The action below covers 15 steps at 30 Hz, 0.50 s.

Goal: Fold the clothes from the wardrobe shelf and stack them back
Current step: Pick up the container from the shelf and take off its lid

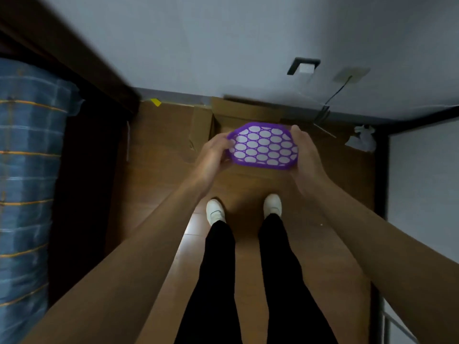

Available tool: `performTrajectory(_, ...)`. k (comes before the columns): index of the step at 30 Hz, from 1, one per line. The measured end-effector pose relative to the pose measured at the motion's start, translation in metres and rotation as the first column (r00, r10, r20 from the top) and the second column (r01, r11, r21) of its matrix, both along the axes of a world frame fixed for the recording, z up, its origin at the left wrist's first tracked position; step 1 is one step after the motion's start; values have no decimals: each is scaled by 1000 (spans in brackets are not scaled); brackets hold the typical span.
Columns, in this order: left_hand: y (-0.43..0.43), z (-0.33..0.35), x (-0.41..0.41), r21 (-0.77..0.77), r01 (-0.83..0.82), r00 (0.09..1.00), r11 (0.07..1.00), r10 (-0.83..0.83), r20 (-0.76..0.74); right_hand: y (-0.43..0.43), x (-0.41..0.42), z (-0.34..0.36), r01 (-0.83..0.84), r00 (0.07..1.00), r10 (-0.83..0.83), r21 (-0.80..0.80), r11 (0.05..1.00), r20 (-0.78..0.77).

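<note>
– so, what have the hands got hold of?
– a purple lattice piece, flat, with oval holes showing white through them. it's held out in front, between both hands, above the wooden floor.
– and the fingers?
– the left hand grasps the left edge, fingers curled onto the rim. the right hand clasps the right edge, with its thumb hooked over the far corner; its other fingers are hidden under the piece.
– where's the clothing, then?
– a blue checked cloth with orange lines sits at the far left, bundled beside a dark wooden frame. it's well apart from both hands, and neither touches it. the blur keeps me from telling what garment it is.
– anything else about?
– a cardboard box against the wall, just beyond the purple piece. crumpled white paper lies on the floor to the right. a wall socket has a dark cable running down from it. below, black trousers and white shoes, feet set apart.
</note>
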<state>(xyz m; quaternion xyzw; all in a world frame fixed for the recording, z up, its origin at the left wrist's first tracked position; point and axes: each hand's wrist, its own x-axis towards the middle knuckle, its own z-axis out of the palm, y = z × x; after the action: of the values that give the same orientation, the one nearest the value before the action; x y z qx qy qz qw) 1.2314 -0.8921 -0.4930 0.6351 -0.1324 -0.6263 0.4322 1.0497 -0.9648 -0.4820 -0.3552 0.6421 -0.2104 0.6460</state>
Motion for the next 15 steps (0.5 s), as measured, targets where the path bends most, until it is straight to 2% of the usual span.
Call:
performTrajectory(5,-59,-148,14,136,-71,997,988,66,41,-54,15,-155,-63,998,63,53,997,-3)
performTrajectory(9,-99,-278,18,208,-62,996,976,48,69,-87,23,-284,-143,989,145,61,988,-29)
performTrajectory(12,-119,-360,17,238,-43,992,970,14,122,-104,28,-362,-184,979,189,68,981,-78)
performTrajectory(15,-132,-432,24,235,15,985,972,-55,164,-118,30,-433,-252,964,258,90,964,-62)
